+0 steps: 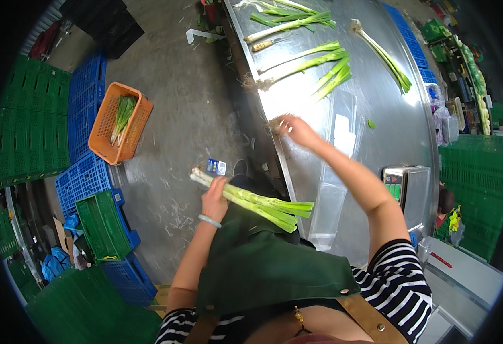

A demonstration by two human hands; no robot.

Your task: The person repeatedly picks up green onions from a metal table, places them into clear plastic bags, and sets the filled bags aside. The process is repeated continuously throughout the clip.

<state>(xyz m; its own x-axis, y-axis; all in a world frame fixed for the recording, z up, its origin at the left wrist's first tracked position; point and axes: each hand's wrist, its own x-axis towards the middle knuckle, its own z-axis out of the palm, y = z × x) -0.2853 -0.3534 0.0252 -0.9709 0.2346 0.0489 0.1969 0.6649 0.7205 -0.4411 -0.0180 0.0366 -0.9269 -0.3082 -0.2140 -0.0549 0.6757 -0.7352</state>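
My left hand (215, 200) is closed around several leeks (260, 201), held over the floor in front of my apron. Their white root ends point away to the left, and the cut green tops reach the table's edge. Over the near edge of the steel table (376, 129), my right hand (296, 131) has its fingers curled down beside a tuft of leek roots (274, 124); whether it grips the roots is unclear. More untrimmed leeks (303, 66) lie farther along the table, beside a knife with a wooden handle (262, 45). One separate leek (382, 56) rests near the far side.
Clear plastic bags (328, 206) lie flat on the table near a digital scale (406, 185). On the floor at left stands an orange crate (141, 120) with leeks inside. Green crates (105, 228) and blue pallets (83, 180) line the left. A person (445, 204) is partly visible at right.
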